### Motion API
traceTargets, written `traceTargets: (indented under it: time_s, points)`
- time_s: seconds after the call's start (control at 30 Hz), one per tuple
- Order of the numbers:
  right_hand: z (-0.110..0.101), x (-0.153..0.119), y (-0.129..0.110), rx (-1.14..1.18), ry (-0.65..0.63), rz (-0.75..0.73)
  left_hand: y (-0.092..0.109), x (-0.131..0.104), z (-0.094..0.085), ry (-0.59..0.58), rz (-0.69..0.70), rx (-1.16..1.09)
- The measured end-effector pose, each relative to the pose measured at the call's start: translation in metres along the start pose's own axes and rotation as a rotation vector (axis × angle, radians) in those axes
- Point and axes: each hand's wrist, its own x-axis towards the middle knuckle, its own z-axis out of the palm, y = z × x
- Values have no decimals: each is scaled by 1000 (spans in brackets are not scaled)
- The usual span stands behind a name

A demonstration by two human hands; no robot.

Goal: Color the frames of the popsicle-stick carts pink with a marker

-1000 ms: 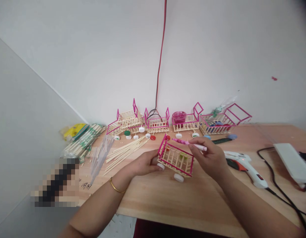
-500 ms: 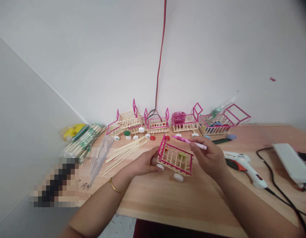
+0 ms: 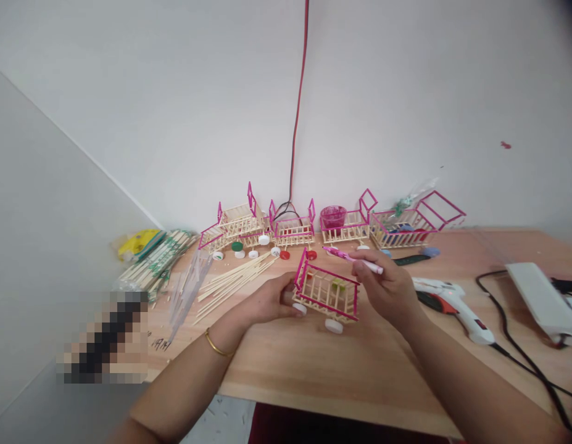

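My left hand (image 3: 275, 297) grips a small stick cart (image 3: 327, 293) by its left end, above the table. The cart has pale wooden bars, pink-painted rims and white cap wheels (image 3: 334, 326); a green and a red wheel show through its bars. Between the fingers and thumb of my right hand (image 3: 385, 280) is a pink marker (image 3: 353, 259), its coloured end pointing left over the cart. The marker and the cart are apart.
More stick carts (image 3: 292, 231) line the wall, one holding a pink cup (image 3: 332, 217). Loose sticks (image 3: 237, 287) and a stick bundle (image 3: 158, 262) lie left. A glue gun (image 3: 456, 305), black cables and a white power strip (image 3: 540, 299) lie right on the table (image 3: 286, 364).
My right hand's fingers have shifted slightly on the marker, and the marker's coloured end is a little higher. The cart stays nearly still in my left hand.
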Motion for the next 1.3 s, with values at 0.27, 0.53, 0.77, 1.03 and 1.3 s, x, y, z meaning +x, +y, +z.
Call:
traceTargets:
  time_s: [0.27, 0.53, 0.77, 1.03, 1.3]
  points:
    - [2, 0, 2, 21, 9, 1, 1, 1, 4, 45, -91, -71]
    - [3, 0, 7, 27, 21, -16, 11, 1, 6, 89, -81, -78]
    - [3, -1, 10, 81, 34, -4, -2, 0, 4, 129, -84, 39]
    - [2, 2, 4, 54, 35, -29, -17, 4, 6, 90, -34, 32]
    - [5, 2, 5, 35, 31, -45, -14, 8, 9, 70, -25, -15]
